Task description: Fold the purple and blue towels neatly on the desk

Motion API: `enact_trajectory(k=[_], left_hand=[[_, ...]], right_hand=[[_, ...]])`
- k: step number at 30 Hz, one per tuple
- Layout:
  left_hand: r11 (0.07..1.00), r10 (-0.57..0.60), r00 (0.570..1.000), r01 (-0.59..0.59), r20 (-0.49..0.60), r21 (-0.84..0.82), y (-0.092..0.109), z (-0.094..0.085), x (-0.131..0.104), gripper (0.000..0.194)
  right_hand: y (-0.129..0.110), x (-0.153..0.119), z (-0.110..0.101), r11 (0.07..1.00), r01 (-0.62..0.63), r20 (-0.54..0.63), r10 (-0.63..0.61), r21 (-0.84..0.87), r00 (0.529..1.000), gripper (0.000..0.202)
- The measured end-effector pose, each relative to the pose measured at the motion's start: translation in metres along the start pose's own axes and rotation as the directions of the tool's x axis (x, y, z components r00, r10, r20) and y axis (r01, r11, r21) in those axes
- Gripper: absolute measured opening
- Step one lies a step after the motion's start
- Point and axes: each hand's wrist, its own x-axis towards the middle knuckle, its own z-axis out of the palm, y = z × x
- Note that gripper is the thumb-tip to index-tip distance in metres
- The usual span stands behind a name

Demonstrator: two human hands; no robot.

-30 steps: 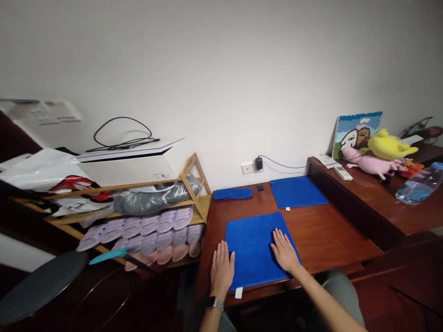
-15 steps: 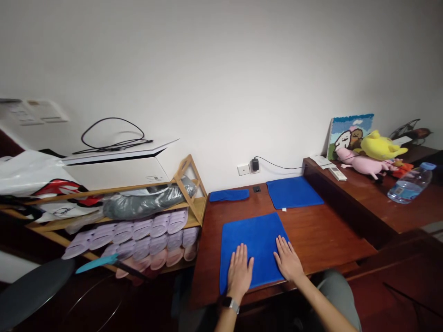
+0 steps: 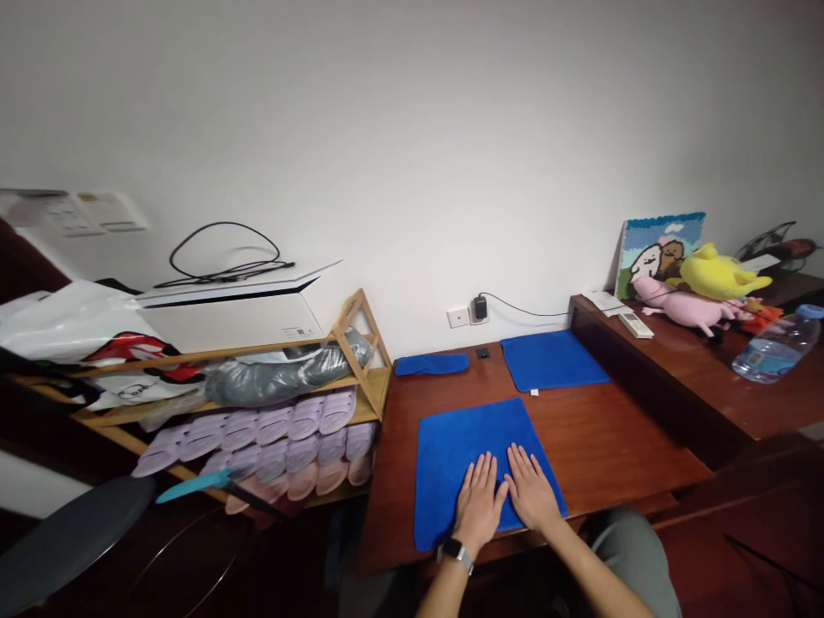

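A blue cloth [image 3: 451,455] lies spread flat near the front edge of the brown wooden desk [image 3: 618,438]. My left hand [image 3: 480,506] rests palm down on its middle, fingers stretched out. Close beside it, my right hand [image 3: 531,487] also lies flat on the cloth towards its right side, and the two thumbs nearly meet. Neither hand grips anything. Farther back on the desk are a second flat blue cloth [image 3: 554,360], with a small white tag, and a narrow folded blue cloth [image 3: 431,365].
To the left stands a wooden rack [image 3: 364,343] with lilac slippers [image 3: 276,425] and a white box [image 3: 238,322]. A black plug [image 3: 480,306] sits in the wall socket. The raised right surface holds a water bottle [image 3: 776,352], plush toys [image 3: 717,273] and a remote [image 3: 636,324].
My left hand has slid right across the cloth, close to my right hand. My right hand has shifted slightly inward on the cloth. The view has turned a little left.
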Motion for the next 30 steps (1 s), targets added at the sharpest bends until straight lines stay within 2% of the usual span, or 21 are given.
enact_trajectory(k=[1,3,7,9,11,13,15,20,22,25,30], left_hand=[[1.000,-0.014,1.000,0.014,0.006,0.002,0.001,0.003,0.002,0.062],[0.995,-0.097,0.995,0.097,-0.012,0.031,-0.012,0.007,-0.003,0.064],[0.939,-0.314,0.942,0.326,-0.117,0.112,-0.067,0.009,-0.035,0.066],[0.922,-0.342,0.929,0.361,-0.138,0.141,-0.089,0.006,-0.050,0.065],[0.921,-0.333,0.933,0.353,-0.136,0.164,-0.099,0.002,-0.059,0.066],[0.923,-0.318,0.938,0.339,-0.135,0.181,-0.095,-0.004,-0.057,0.067],[0.937,-0.283,0.950,0.303,-0.131,0.176,-0.079,-0.011,-0.044,0.067],[0.995,-0.065,0.995,0.070,-0.073,0.076,-0.023,-0.012,0.016,0.061],[0.998,-0.039,0.998,0.040,-0.039,0.042,-0.011,-0.005,0.034,0.061],[0.993,-0.115,0.993,0.116,-0.026,0.035,-0.020,0.006,0.040,0.063],[0.930,-0.335,0.933,0.350,-0.133,0.115,-0.084,0.009,0.005,0.063]], right_hand=[[0.005,0.000,0.000,1.000,-0.007,0.002,0.007,-0.001,1.000,0.067],[0.017,-0.001,-0.001,0.999,-0.051,-0.007,0.051,-0.004,0.999,0.067],[0.040,-0.004,0.001,0.989,-0.148,-0.038,0.147,-0.020,0.988,0.069],[0.045,-0.003,0.000,0.988,-0.153,-0.034,0.152,-0.031,0.988,0.069],[0.042,0.004,-0.003,0.988,-0.148,-0.019,0.148,-0.036,0.989,0.071],[0.035,0.015,-0.009,0.990,-0.138,-0.011,0.137,-0.032,0.990,0.071],[0.025,0.030,-0.016,0.994,-0.111,-0.010,0.111,-0.019,0.994,0.070],[0.012,0.058,-0.022,1.000,-0.019,0.051,0.019,-0.003,0.999,0.068],[0.014,0.060,-0.017,1.000,-0.004,0.059,0.005,-0.006,0.998,0.067],[0.021,0.057,-0.009,1.000,0.006,0.044,-0.005,-0.004,0.999,0.068],[0.026,0.063,-0.005,1.000,-0.015,0.039,0.015,-0.016,0.999,0.067]])
